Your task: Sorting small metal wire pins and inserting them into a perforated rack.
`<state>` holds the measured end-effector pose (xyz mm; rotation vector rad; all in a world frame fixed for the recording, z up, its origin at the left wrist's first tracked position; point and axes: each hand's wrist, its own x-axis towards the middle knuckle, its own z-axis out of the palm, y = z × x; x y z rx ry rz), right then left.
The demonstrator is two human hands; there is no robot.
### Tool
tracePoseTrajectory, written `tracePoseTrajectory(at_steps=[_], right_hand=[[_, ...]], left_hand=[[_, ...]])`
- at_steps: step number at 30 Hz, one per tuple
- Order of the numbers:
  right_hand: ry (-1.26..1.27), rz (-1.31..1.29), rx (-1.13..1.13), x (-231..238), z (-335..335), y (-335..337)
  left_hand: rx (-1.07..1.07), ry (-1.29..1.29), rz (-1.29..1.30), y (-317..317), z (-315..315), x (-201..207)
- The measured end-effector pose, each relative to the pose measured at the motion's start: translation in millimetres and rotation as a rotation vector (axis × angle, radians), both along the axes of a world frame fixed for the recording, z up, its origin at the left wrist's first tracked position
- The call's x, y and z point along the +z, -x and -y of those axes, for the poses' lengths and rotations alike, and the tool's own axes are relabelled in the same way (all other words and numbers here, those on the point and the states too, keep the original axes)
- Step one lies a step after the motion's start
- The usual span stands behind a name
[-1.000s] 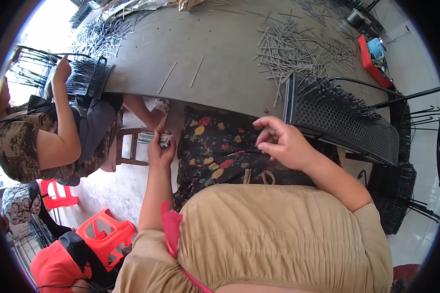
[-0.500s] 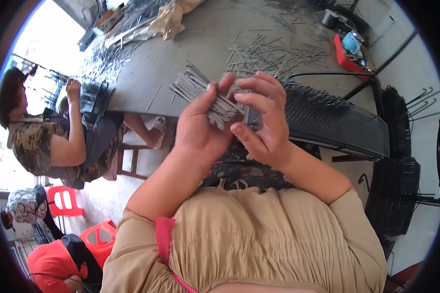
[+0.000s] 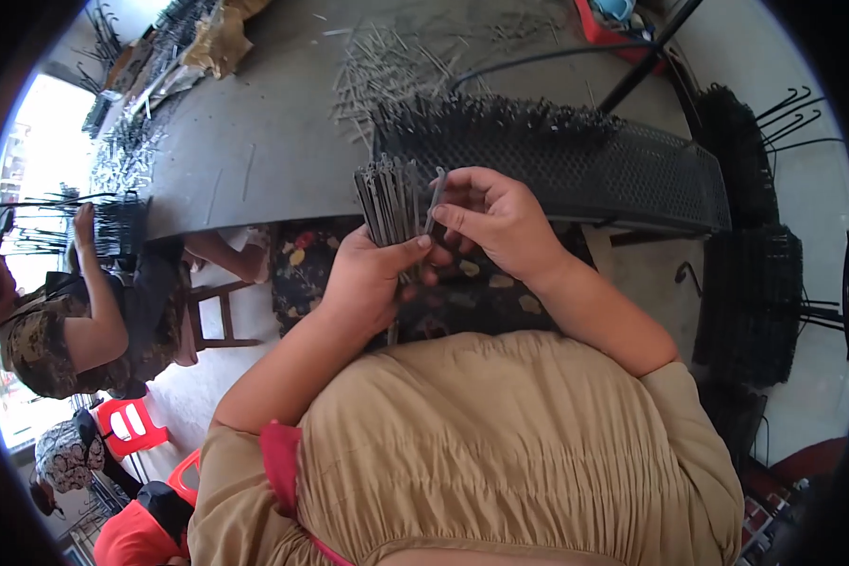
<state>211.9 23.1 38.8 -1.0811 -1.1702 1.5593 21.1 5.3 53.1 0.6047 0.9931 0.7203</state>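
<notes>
My left hand is closed around a bundle of thin grey metal rods, which stand nearly upright with small eyelets at their upper ends. Just to the right, my right hand pinches a single grey rod between thumb and fingers, close beside the bundle. Its other fingers curl behind and are partly hidden. Beyond both hands is a long black mesh rack, with a row of small dark metal pieces crowded along its far edge.
Loose rods lie scattered on the grey table. A red tray sits at the far right, and black racks with hooks stand along the right wall. At left a co-worker sits at the table; red stools stand behind.
The bundle has turned from slanting to nearly upright and sits lower. My right hand has gone from loosely spread fingers to pinching one rod. The view has shifted.
</notes>
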Motion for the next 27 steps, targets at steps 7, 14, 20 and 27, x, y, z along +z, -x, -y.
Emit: tracePoseTrajectory(at_steps=[7,14,20,27], right_hand=[[0.031,0.021,-0.083,-2,0,-11],[-0.978,0.669,-0.587,-4,-64,-25],[-1.133,0.784,-0.477,-9,-70,-18],[-1.237,0.810,-0.438,-5,-74,-16]], left_hand=[[0.045,0.096,-0.009,-8,-2,-8],[0.028,0.089,-0.092,-15,-10,-4],[0.020,0.108,-0.074,-7,-11,-10],[0.059,0.099,-0.072,-3,-14,-12]])
